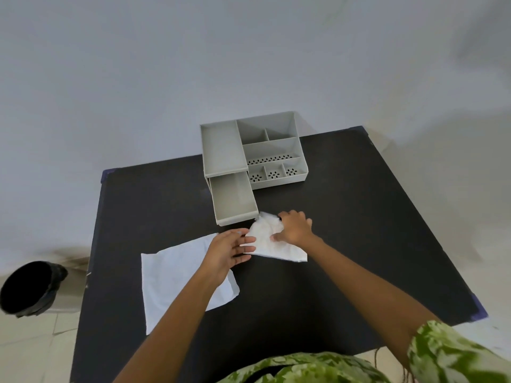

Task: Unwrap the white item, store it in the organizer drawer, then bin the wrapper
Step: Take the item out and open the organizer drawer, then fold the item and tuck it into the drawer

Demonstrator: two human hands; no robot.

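Note:
A crumpled white item (pixel 266 236) lies on the black table (pixel 359 217), just in front of the open drawer (pixel 233 199) of the grey organizer (pixel 276 150). My right hand (pixel 294 226) grips its far right edge. My left hand (pixel 228 251) rests with fingers spread, fingertips touching the item's left side. Under my left hand and forearm a flat white wrapper sheet (pixel 177 275) is spread on the table. The drawer is pulled out and holds nothing.
A black-lined bin (pixel 30 287) stands on the floor left of the table. The organizer sits at the table's far edge against a pale wall, with several small compartments on its right side.

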